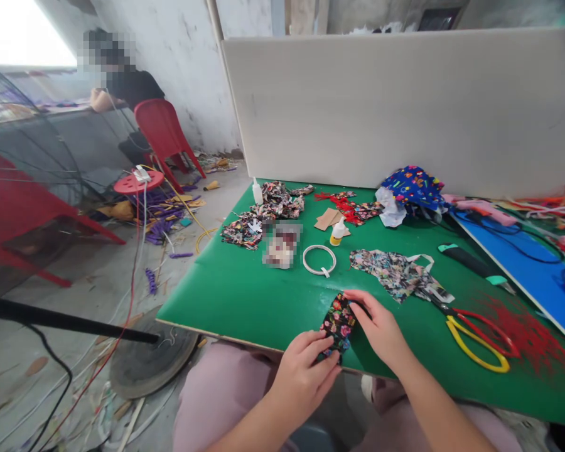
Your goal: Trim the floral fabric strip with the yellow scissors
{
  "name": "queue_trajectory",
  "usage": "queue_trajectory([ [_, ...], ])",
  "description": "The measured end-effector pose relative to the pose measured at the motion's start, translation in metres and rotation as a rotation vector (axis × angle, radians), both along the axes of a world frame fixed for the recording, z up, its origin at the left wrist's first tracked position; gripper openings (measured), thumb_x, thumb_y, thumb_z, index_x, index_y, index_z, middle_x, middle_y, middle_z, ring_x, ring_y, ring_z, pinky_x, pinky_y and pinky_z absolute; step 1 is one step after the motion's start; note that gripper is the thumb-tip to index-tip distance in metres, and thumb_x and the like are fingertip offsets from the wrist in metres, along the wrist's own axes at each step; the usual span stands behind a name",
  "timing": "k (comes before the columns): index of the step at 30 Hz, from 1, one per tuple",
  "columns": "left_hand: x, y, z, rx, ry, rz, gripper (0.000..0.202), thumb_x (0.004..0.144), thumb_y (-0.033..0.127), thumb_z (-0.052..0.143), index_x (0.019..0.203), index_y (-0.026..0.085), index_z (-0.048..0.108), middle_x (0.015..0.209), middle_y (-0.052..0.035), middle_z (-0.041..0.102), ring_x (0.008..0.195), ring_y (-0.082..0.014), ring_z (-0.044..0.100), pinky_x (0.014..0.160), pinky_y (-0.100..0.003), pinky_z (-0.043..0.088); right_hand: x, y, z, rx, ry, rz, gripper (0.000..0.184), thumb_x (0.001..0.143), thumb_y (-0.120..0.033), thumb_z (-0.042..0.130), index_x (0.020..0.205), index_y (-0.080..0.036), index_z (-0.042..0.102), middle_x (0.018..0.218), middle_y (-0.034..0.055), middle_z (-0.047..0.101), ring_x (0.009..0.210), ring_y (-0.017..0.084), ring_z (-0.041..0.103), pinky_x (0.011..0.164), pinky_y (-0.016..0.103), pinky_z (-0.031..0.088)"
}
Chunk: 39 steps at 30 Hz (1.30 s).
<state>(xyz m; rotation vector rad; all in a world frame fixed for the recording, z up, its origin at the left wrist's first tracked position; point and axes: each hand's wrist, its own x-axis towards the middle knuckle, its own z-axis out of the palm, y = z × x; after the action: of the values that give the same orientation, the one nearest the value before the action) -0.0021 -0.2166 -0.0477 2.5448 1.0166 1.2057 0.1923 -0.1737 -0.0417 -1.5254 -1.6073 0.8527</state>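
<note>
A small strip of black floral fabric (339, 320) lies at the near edge of the green table (245, 295). My left hand (304, 373) pinches its near end between thumb and fingers. My right hand (379, 326) presses on its far right side with fingers held together. A white ring (319, 259) and a small glue bottle (338, 231) sit just beyond the fabric. Scissors with red and yellow handles (475, 336) lie to the right of my right hand.
More floral fabric pieces (395, 270) and scraps (263, 216) litter the table, with a blue patterned cloth (414, 185) at the back. A blue board (532, 270) lies right. A white panel (405, 107) stands behind. A seated person (122, 88), a red chair (162, 132) and a fan base (153, 364) are left.
</note>
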Motion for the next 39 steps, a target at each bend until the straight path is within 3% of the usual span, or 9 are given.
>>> queue_trajectory([
  [4, -0.002, -0.003, -0.006, -0.024, -0.052, -0.005, 0.017, 0.079, 0.016, 0.061, 0.094, 0.017, 0.068, 0.104, -0.0106, 0.067, 0.102, -0.0220, 0.061, 0.085, -0.038, 0.055, 0.003, 0.001, -0.001, -0.057, 0.100, -0.052, 0.024, 0.086, -0.035, 0.051, 0.104, -0.021, 0.060, 0.101, 0.0073, 0.067, 0.085, 0.019, 0.065, 0.079, 0.035, 0.053],
  [7, -0.006, -0.006, -0.011, -0.112, -0.080, -0.007, 0.035, 0.080, 0.018, 0.062, 0.115, 0.017, 0.060, 0.125, -0.0170, 0.055, 0.116, -0.0260, 0.054, 0.091, -0.041, 0.052, 0.006, 0.000, 0.002, -0.047, 0.159, -0.093, 0.020, 0.084, -0.034, 0.055, 0.100, -0.022, 0.060, 0.102, 0.0057, 0.065, 0.087, 0.018, 0.064, 0.078, 0.031, 0.053],
  [11, -0.006, -0.008, -0.009, -0.504, -0.358, -0.117, 0.077, 0.080, 0.032, 0.063, 0.144, 0.025, 0.021, 0.143, -0.0190, 0.037, 0.128, -0.0285, 0.043, 0.100, -0.043, 0.043, 0.004, -0.004, 0.011, 0.049, 0.221, -0.137, 0.013, 0.082, -0.029, 0.059, 0.095, -0.027, 0.063, 0.105, 0.0012, 0.061, 0.098, 0.014, 0.060, 0.084, 0.024, 0.050],
  [14, -0.003, -0.010, -0.006, -0.814, -0.675, -0.322, 0.089, 0.076, 0.040, 0.067, 0.145, 0.037, 0.010, 0.134, -0.0101, 0.050, 0.118, -0.0236, 0.053, 0.096, -0.037, 0.047, -0.003, -0.006, 0.019, 0.165, 0.176, -0.154, 0.011, 0.083, -0.024, 0.059, 0.092, -0.029, 0.065, 0.105, -0.0002, 0.060, 0.100, 0.012, 0.058, 0.082, 0.019, 0.050],
  [16, 0.000, -0.012, -0.008, -0.959, -0.786, -0.351, 0.085, 0.078, 0.034, 0.067, 0.144, 0.036, 0.013, 0.121, -0.0075, 0.059, 0.105, -0.0196, 0.061, 0.089, -0.032, 0.049, -0.006, -0.006, 0.023, 0.216, 0.109, -0.162, 0.013, 0.084, -0.021, 0.057, 0.091, -0.030, 0.065, 0.106, -0.0003, 0.059, 0.102, 0.011, 0.057, 0.080, 0.018, 0.050],
  [19, 0.003, -0.016, -0.018, -1.130, -0.900, -0.325, 0.085, 0.077, 0.029, 0.067, 0.145, 0.026, 0.016, 0.099, -0.0069, 0.064, 0.081, -0.0143, 0.063, 0.076, -0.028, 0.051, -0.010, -0.006, 0.026, 0.251, 0.069, -0.158, 0.015, 0.084, -0.019, 0.058, 0.092, -0.030, 0.064, 0.109, -0.0005, 0.059, 0.104, 0.011, 0.056, 0.080, 0.017, 0.050],
  [24, 0.006, -0.020, -0.034, -1.316, -0.959, -0.304, 0.090, 0.070, 0.027, 0.073, 0.144, 0.022, 0.022, 0.089, -0.0056, 0.065, 0.073, -0.0127, 0.061, 0.070, -0.026, 0.050, -0.011, -0.004, 0.027, 0.257, 0.069, -0.211, 0.014, 0.084, -0.019, 0.058, 0.091, -0.029, 0.064, 0.112, 0.0000, 0.061, 0.104, 0.011, 0.058, 0.078, 0.017, 0.051],
  [34, 0.011, -0.023, -0.043, -1.468, -0.928, -0.289, 0.069, 0.068, 0.049, 0.069, 0.126, 0.017, 0.048, 0.076, -0.0040, 0.064, 0.059, -0.0116, 0.061, 0.057, -0.025, 0.052, -0.002, 0.000, 0.033, 0.187, -0.021, -0.159, 0.018, 0.082, -0.019, 0.055, 0.077, -0.028, 0.070, 0.089, -0.0027, 0.072, 0.085, 0.011, 0.067, 0.081, 0.020, 0.054],
  [39, 0.003, -0.021, -0.033, -1.526, -0.906, -0.225, 0.063, 0.067, 0.051, 0.070, 0.117, 0.019, 0.051, 0.072, 0.0009, 0.061, 0.051, -0.0075, 0.059, 0.052, -0.019, 0.049, 0.011, -0.001, 0.033, 0.095, 0.001, -0.137, 0.017, 0.081, -0.023, 0.056, 0.075, -0.028, 0.071, 0.089, -0.0012, 0.073, 0.087, 0.013, 0.068, 0.083, 0.021, 0.053],
])
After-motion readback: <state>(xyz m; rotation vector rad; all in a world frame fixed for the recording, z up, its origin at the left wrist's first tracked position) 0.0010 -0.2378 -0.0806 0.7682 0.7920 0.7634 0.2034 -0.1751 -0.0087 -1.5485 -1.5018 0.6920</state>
